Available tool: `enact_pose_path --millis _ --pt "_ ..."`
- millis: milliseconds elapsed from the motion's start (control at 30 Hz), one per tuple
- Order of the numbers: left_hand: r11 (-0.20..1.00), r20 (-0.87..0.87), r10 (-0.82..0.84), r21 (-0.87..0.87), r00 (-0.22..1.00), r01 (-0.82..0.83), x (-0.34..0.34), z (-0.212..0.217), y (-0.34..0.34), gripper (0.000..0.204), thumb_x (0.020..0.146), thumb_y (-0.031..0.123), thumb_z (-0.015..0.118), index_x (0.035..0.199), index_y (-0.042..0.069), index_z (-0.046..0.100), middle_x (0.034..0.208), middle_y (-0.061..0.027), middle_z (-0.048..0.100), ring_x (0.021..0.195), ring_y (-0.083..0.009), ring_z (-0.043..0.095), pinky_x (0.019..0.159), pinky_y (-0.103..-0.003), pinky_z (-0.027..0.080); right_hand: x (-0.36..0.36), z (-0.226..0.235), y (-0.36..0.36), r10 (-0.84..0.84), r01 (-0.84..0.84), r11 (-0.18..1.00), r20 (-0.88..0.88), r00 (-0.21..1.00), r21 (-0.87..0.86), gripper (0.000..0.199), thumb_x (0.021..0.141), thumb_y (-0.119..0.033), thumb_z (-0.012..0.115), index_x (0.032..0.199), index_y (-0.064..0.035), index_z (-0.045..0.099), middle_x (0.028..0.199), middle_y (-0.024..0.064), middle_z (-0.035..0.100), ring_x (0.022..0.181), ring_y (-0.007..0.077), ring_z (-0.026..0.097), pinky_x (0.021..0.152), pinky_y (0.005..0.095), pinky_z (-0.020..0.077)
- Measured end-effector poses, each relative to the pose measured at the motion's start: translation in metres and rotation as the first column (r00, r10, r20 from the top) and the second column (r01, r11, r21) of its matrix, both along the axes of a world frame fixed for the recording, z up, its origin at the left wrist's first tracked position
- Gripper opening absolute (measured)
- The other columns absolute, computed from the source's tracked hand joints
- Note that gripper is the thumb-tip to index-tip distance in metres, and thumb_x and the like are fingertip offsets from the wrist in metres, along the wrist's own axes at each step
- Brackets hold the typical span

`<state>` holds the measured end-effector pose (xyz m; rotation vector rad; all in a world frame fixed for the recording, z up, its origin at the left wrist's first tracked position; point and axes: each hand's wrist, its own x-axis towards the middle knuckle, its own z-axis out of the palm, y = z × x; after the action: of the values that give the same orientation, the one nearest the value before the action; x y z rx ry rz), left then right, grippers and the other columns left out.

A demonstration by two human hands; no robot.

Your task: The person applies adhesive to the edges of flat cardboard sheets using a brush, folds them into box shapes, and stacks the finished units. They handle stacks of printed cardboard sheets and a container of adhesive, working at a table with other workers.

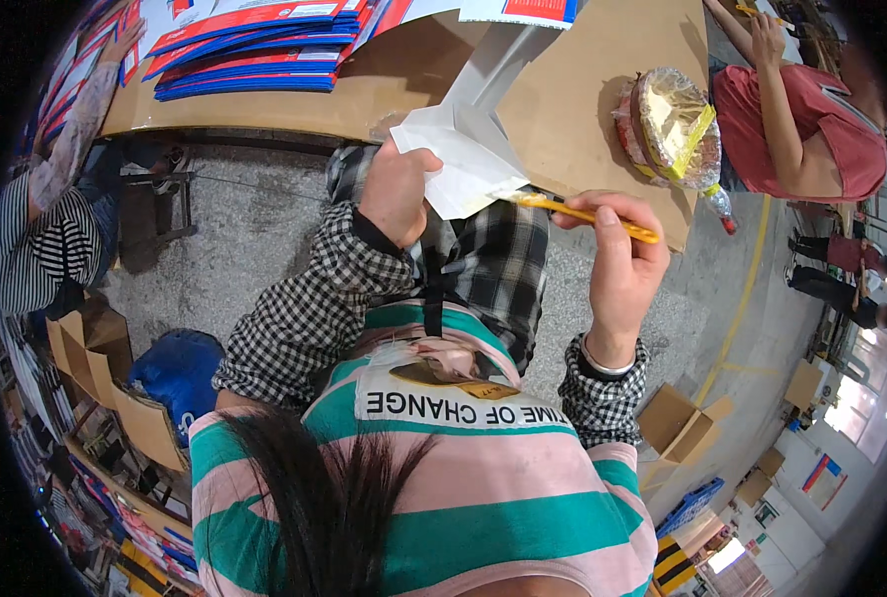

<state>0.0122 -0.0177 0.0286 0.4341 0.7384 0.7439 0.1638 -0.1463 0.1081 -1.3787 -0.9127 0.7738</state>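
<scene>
Apparently at the pasting step: brushing what looks like glue onto a white folded card point(460, 157), held at the near edge of the table point(592, 95), above the lap point(500, 264). Cannot tell whether joined to the white strip point(508, 65) lying farther over the table. With the left grip point(394, 194), closed on the card's left side, with the thumb on top. With the right grip point(624, 249), closed around the yellow handle of a brush point(588, 215), with the tip at the card's near right corner; cannot tell how hard pressed. To the right on the table, note a plastic-wrapped tub point(630, 124) with pale paste point(670, 107), near enough for reloading; to the far left, a stack of red, blue and white printed cards point(254, 60). Probably calls next for spreading an even coat along the edge while keeping the card steady, then folding and pressing the coated part down before drying. Should avoid smearing the outer face.
</scene>
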Motion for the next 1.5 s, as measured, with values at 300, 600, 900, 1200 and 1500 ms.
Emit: enact_pose_path --millis 300,600,900,1200,1500 --pt "0.993 0.1 -0.006 0.114 0.995 -0.006 0.005 -0.008 0.0 0.055 0.068 -0.003 0.039 0.122 -0.005 0.043 0.113 -0.0161 0.057 0.103 -0.0271 0.059 0.089 -0.037 0.05 0.0 -0.001 0.004 0.057 -0.055 0.997 0.042 0.997 -0.056 0.006 0.087 -0.003 0.056 0.088 0.002 0.059 0.09 0.0112 0.063 0.078 0.0169 0.061 0.071 0.0278 0.0494" --pt "0.997 -0.102 -0.036 0.062 0.994 0.042 0.005 0.006 0.004 0.051 0.071 -0.001 0.042 0.122 -0.005 0.043 0.114 -0.0156 0.057 0.102 -0.0273 0.059 0.089 -0.037 0.049 0.005 0.003 0.004 0.178 -0.173 0.984 0.128 0.976 -0.048 0.007 0.087 0.001 0.052 0.089 0.0041 0.058 0.093 0.0132 0.062 0.08 0.0179 0.062 0.073 0.0292 0.0514" --pt "0.995 -0.029 0.045 0.093 0.999 -0.042 0.006 -0.001 0.006 0.044 0.071 -0.005 0.042 0.115 -0.007 0.045 0.106 -0.0173 0.058 0.096 -0.0276 0.061 0.082 -0.035 0.052 0.009 0.015 0.001 0.015 -0.022 0.993 0.054 0.998 0.12 0.008 0.088 0.0 0.052 0.09 0.0039 0.058 0.093 0.0141 0.062 0.081 0.0179 0.061 0.075 0.0289 0.0496" --pt "1.0 -0.031 0.005 0.031 0.999 -0.004 0.003 0.008 0.003 0.042 0.076 -0.004 0.042 0.118 -0.004 0.046 0.109 -0.017 0.057 0.1 -0.0277 0.06 0.087 -0.038 0.05 -0.003 0.004 0.003 0.159 -0.156 0.986 0.049 0.986 -0.05 0.007 0.087 0.0 0.053 0.089 0.0046 0.058 0.093 0.0126 0.062 0.082 0.0164 0.061 0.075 0.0277 0.0485" --pt "0.997 -0.022 0.02 0.074 1.0 -0.018 0.008 0.016 0.001 0.045 0.073 -0.007 0.038 0.118 -0.007 0.04 0.108 -0.0183 0.055 0.097 -0.0296 0.06 0.083 -0.038 0.051 -0.002 0.006 0.003 0.183 -0.177 0.982 0.114 0.976 -0.059 0.005 0.086 0.001 0.053 0.086 0.0043 0.058 0.093 0.0129 0.063 0.08 0.0161 0.061 0.074 0.0278 0.048"
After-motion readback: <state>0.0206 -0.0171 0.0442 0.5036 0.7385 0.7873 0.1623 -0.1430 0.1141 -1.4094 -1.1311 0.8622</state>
